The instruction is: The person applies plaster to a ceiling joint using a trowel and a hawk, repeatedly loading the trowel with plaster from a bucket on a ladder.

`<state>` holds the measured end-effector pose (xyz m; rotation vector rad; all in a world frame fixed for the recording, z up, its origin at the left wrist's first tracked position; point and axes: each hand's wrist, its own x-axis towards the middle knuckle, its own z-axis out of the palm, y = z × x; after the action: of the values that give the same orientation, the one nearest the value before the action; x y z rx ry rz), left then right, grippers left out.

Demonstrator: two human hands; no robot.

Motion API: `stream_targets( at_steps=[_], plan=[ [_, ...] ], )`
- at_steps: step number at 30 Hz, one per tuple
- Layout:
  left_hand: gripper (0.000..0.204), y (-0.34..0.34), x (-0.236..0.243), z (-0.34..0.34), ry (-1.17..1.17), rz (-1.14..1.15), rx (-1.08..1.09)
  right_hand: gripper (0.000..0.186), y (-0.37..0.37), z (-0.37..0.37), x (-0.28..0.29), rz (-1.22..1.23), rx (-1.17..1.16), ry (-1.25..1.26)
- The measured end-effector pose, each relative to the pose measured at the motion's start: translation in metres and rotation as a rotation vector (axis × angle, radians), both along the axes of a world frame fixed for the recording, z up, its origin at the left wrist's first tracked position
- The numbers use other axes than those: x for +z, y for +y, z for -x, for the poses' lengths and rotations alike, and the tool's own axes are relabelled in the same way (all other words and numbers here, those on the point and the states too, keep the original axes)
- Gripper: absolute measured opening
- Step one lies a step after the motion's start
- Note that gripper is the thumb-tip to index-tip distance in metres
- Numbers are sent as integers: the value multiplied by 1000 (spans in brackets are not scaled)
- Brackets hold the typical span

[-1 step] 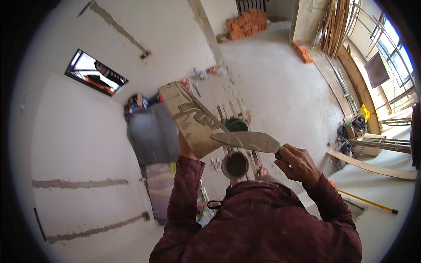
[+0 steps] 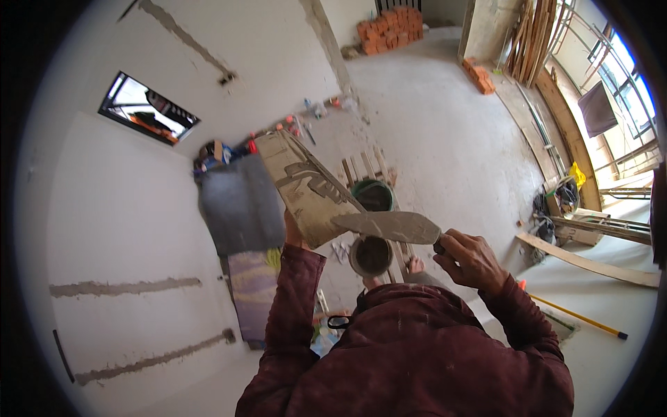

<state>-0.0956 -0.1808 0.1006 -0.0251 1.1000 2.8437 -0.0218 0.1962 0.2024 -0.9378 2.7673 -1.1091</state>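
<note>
"Two hands show in this view; where is the left hand [image 2: 294,233]?"

"At the near left edge of a long board [image 2: 288,167] smeared with wet grey paste [image 2: 309,175]. Most of its fingers are hidden behind the board, so I can't tell how they grip."

"And the right hand [image 2: 476,261]?"

"Off to the board's right, with its fingers curled tightly around the handle of a trowel [image 2: 392,227]."

"Where does the blade point?"

"Leftward, its grey-coated tip overlapping the board's near right part. Whether the two touch, I can't say."

"What surrounds the board?"

"Just right of it, lower down, a green bucket [image 2: 373,197] shows, and a round bucket [image 2: 371,256] with grey-brown contents sits nearer the person. Left of the board lies a dark grey sheet [image 2: 240,205]. Well beyond the board stands a stack of orange bricks [image 2: 390,32], and far to its right, on the near side, lies a yellow pole [image 2: 580,317]."
</note>
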Motion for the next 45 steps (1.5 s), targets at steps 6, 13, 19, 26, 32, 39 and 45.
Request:
stream_targets(
  at_steps=[6, 13, 19, 26, 32, 39, 45],
  plan=[
    [46, -6, -95, -65, -310, -129, -20, 21, -23, -4, -41, -78, 125, -182],
    [48, -5, -161, -139, -607, -282, -31, 21, -38, -11, -110, -62, 189, -400],
    [49, 5, -202, -194, -821, -396, -42, 24, -50, -22, -191, -67, 151, -557],
    [51, 14, -251, -223, -997, -504, -35, 20, -74, -25, -324, -79, 6, -657],
    [52, 28, -311, -193, -961, -760, 9, 26, -93, -14, -492, -433, -73, -761],
    [53, 21, -404, -175, -930, -779, 44, 22, -83, -34, -392, -176, 18, -875],
    [49, 10, -462, -204, -1123, -450, 89, 25, -86, -55, -396, -195, 77, -877]
  ],
)
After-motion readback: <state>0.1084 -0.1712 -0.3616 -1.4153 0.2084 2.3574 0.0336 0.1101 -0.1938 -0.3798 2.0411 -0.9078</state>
